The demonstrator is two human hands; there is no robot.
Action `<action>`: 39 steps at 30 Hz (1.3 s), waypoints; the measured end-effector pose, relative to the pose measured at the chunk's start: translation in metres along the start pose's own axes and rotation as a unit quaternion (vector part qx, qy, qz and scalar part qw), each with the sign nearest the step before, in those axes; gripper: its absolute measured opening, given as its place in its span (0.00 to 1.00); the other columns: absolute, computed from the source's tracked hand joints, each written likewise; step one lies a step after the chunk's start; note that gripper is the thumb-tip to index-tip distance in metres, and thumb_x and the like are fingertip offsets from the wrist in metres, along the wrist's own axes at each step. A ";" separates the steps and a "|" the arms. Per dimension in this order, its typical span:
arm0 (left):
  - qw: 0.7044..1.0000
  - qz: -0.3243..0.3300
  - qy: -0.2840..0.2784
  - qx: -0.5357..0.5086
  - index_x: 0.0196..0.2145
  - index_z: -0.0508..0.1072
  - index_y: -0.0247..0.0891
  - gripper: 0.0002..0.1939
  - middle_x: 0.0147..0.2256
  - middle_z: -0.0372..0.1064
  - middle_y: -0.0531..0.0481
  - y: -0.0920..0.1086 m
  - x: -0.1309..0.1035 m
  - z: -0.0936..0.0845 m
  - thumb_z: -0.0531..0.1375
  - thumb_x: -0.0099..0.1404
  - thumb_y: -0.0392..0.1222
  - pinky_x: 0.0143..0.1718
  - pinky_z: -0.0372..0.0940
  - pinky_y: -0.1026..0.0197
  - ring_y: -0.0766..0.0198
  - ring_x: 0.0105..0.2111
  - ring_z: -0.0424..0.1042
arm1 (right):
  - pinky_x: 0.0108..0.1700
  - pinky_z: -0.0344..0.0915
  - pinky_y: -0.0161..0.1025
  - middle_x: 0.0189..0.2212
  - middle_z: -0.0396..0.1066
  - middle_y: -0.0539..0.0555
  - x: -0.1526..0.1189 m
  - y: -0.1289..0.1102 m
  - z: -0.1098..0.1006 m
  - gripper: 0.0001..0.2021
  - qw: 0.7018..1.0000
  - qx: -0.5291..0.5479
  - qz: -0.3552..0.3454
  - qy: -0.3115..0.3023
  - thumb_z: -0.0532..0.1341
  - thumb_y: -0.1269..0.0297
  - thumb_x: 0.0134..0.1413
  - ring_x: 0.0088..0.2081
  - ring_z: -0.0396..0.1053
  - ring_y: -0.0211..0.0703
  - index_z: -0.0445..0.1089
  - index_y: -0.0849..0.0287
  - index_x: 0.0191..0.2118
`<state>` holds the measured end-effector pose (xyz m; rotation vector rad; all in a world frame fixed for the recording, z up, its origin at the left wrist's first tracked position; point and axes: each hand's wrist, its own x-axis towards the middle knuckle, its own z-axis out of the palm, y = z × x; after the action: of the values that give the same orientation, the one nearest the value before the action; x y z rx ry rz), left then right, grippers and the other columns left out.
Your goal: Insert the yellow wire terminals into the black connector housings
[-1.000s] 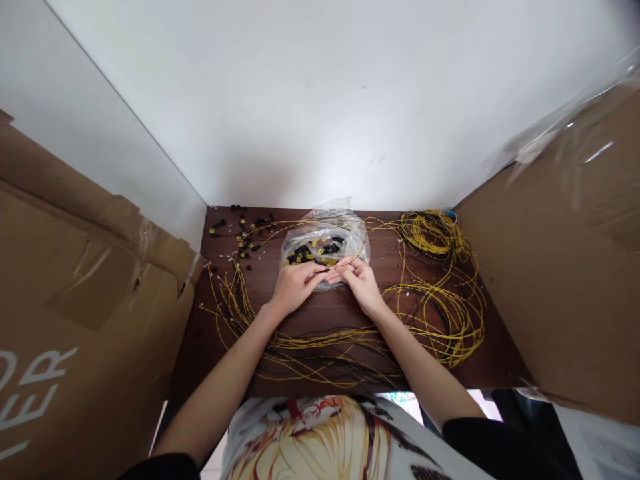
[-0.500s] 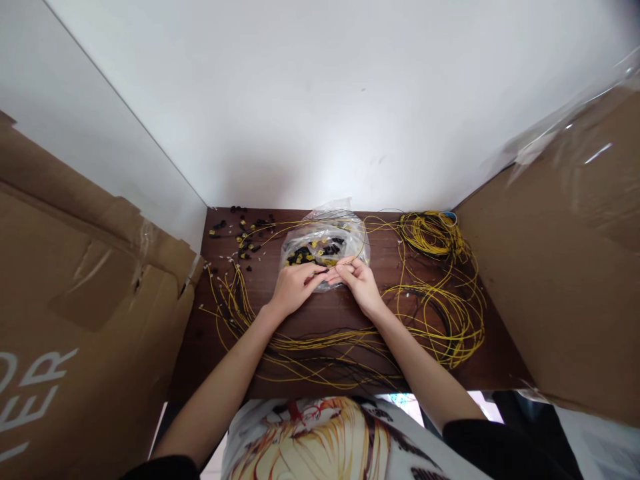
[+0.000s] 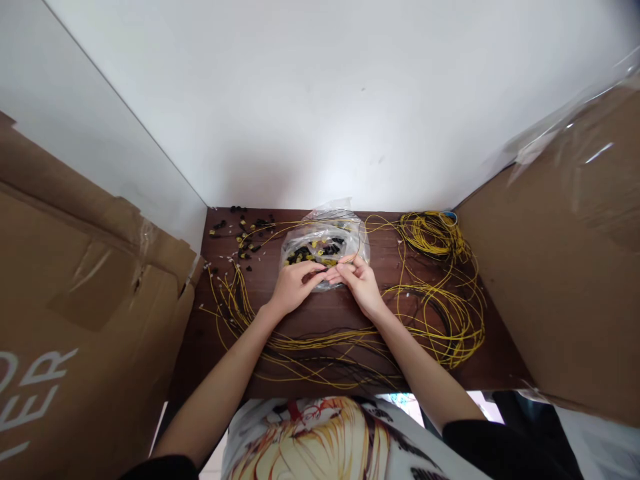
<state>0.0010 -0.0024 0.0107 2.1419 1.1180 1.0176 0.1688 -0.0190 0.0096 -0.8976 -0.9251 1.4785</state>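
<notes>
My left hand [image 3: 295,285] is closed in a pinch over the near edge of a clear plastic bag [image 3: 290,243], its fingertips meeting those of my right hand. Whatever sits between the left fingertips is too small to make out. A thin wire [image 3: 358,247] runs up from my right hand [image 3: 361,285], which pinches it between thumb and fingers. Inside the open bag lie many small black and yellow connectors [image 3: 320,251].
Loose black and yellow connector parts [image 3: 245,245] lie at the back left. Yellow and black wires [image 3: 320,343] stretch across the front into a loose coil [image 3: 465,340] at right; a tighter coil [image 3: 430,233] lies behind. Cardboard boxes [image 3: 100,313] flank the brown table [image 3: 320,313].
Both hands stay in nearly the same place over the bag, with only a slight shift of the fingers. The wire by my right hand has moved a little.
</notes>
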 end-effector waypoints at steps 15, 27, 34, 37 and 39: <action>0.993 -0.017 0.030 -0.109 0.36 0.76 0.35 0.09 0.30 0.70 0.48 0.004 0.004 -0.005 0.60 0.60 0.42 0.28 0.60 0.65 0.67 0.27 0.67 | 0.33 0.72 0.38 0.23 0.74 0.49 -0.002 -0.003 0.002 0.13 0.999 -0.050 -0.005 -0.002 0.67 0.57 0.43 0.27 0.73 0.39 0.66 0.58 0.31; 0.987 -0.041 0.032 -0.154 0.35 0.77 0.35 0.08 0.32 0.69 0.47 0.003 0.005 -0.007 0.62 0.58 0.40 0.31 0.63 0.65 0.65 0.31 0.69 | 0.32 0.71 0.37 0.25 0.75 0.50 -0.003 -0.002 0.003 0.14 0.998 -0.056 -0.014 0.012 0.68 0.57 0.40 0.28 0.73 0.39 0.70 0.59 0.32; 0.985 -0.048 0.018 -0.166 0.37 0.77 0.35 0.10 0.32 0.72 0.46 0.002 0.005 -0.008 0.62 0.58 0.40 0.30 0.63 0.65 0.65 0.31 0.70 | 0.33 0.72 0.38 0.24 0.75 0.51 -0.002 -0.002 0.002 0.12 0.999 -0.031 -0.008 0.030 0.69 0.59 0.41 0.28 0.74 0.40 0.71 0.61 0.30; 0.978 -0.068 0.004 -0.195 0.37 0.77 0.34 0.11 0.29 0.73 0.46 0.006 0.005 -0.010 0.60 0.60 0.43 0.25 0.61 0.67 0.69 0.24 0.67 | 0.34 0.73 0.39 0.25 0.75 0.51 -0.002 -0.001 0.001 0.12 0.999 -0.018 0.001 0.039 0.69 0.59 0.41 0.29 0.75 0.42 0.71 0.61 0.31; 0.970 -0.088 -0.012 -0.228 0.37 0.77 0.33 0.14 0.28 0.73 0.47 0.008 0.005 -0.012 0.56 0.63 0.44 0.22 0.60 0.67 0.71 0.20 0.63 | 0.33 0.73 0.38 0.25 0.75 0.51 -0.001 -0.001 0.000 0.12 0.999 -0.004 0.004 0.045 0.69 0.59 0.41 0.28 0.75 0.41 0.71 0.61 0.31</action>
<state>-0.0028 -0.0013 0.0256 1.6572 0.9330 1.0446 0.1691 -0.0201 0.0102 -0.9660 -0.8629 1.4296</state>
